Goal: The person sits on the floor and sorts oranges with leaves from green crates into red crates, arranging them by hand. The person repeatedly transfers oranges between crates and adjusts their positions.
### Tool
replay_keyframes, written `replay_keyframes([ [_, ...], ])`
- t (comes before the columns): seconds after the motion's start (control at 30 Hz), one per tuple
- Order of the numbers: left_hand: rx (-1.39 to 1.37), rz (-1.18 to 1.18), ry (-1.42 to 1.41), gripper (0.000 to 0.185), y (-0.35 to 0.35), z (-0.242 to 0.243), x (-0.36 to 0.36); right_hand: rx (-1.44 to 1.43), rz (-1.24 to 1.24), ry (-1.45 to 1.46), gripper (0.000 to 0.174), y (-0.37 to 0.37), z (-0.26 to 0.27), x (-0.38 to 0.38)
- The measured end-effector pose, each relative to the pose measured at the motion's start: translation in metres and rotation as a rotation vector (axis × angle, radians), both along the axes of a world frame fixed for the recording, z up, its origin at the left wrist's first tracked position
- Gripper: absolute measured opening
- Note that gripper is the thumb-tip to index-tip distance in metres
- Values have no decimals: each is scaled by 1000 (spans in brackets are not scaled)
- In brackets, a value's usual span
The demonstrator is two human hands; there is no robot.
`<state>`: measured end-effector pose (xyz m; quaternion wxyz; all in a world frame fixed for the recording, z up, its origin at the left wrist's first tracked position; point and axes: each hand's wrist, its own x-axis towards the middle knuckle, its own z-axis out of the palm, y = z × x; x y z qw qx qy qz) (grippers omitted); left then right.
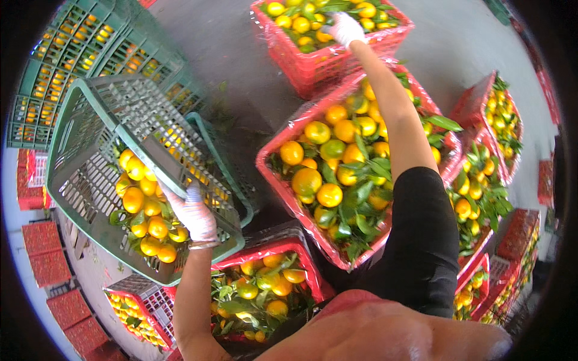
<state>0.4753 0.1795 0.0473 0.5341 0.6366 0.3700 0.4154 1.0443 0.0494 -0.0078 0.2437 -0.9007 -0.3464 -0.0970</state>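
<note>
My left hand (194,212), in a white knit glove, grips the rim of a tilted green plastic crate (90,99). Inside that crate lie several oranges with leaves (151,207). My right hand (345,29), gloved too, reaches over a red plastic-lined crate (289,54) at the top, at its oranges and green leaves; its fingertips are partly hidden, and whether it holds a fruit cannot be told. Beneath my right forearm stands a larger-looking red crate (280,180) full of oranges with leaves (329,195). Another red crate (311,270) of oranges stands below it, near my body.
Green crates (97,36) filled with oranges are stacked at upper left. More red crates of leafy fruit (469,101) stand on the right, and another (149,311) at lower left. Red boxes (45,252) line the left edge. Grey floor (216,27) shows between the crates.
</note>
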Motion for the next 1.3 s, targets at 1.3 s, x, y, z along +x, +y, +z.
replay_keyframes([
  [1.3,333,16,164,85,4,0,18,771,614,1062,75,-81,82,-297],
])
